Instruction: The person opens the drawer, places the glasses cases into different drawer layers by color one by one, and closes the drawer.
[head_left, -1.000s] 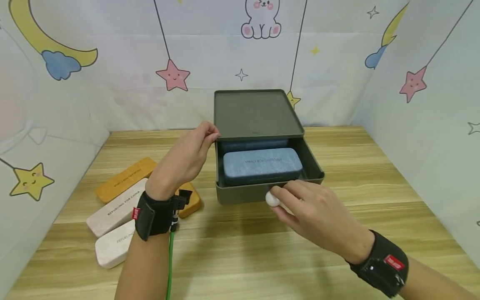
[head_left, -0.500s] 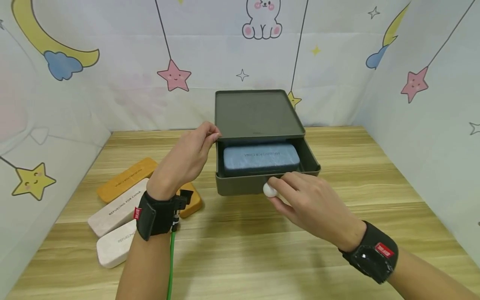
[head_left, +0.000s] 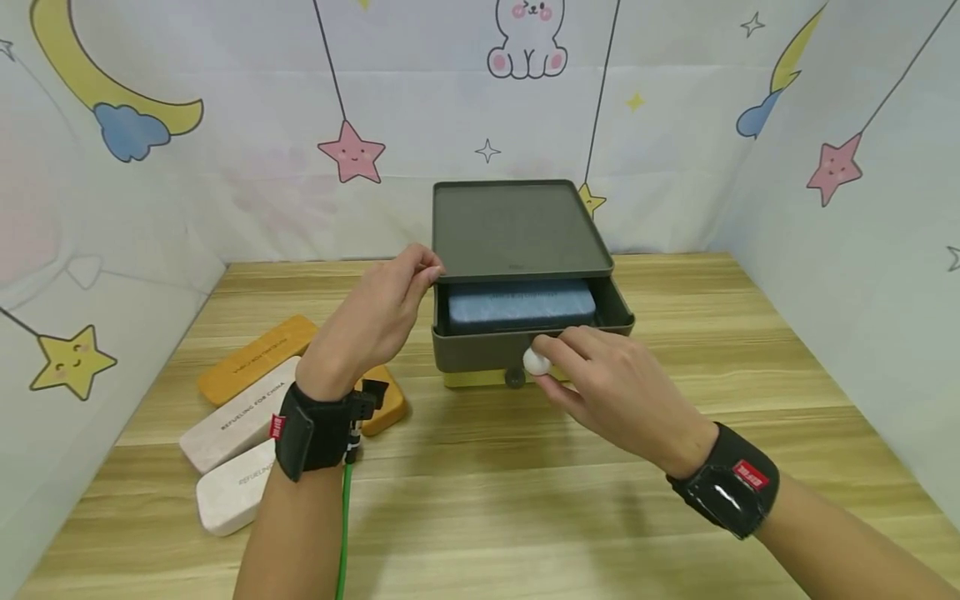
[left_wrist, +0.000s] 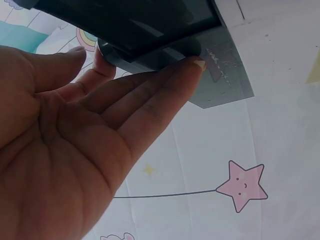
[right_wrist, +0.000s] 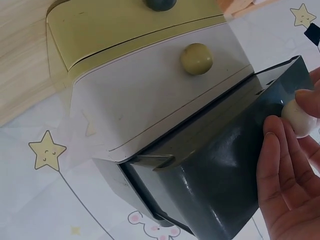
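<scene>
A small desktop drawer cabinet with a dark green top stands at the back of the table. Its dark green top drawer is partly pulled out, with a blue glasses case inside, its far part under the top. My right hand pinches the drawer's white knob between thumb and fingers. My left hand rests at the cabinet's front left corner; in the left wrist view its fairly straight fingers touch the cabinet. Lower down, the right wrist view shows a white drawer and a yellow drawer.
Left of the cabinet lie an orange glasses case, two pale ones and another orange case partly behind my left wrist. A green cable trails along my left forearm. Patterned cloth walls enclose the table.
My right hand has pushed the drawer inward, away from me. More of the blue case is now under the top, and the yellow lower drawer shows beneath. My left hand has stayed put.
</scene>
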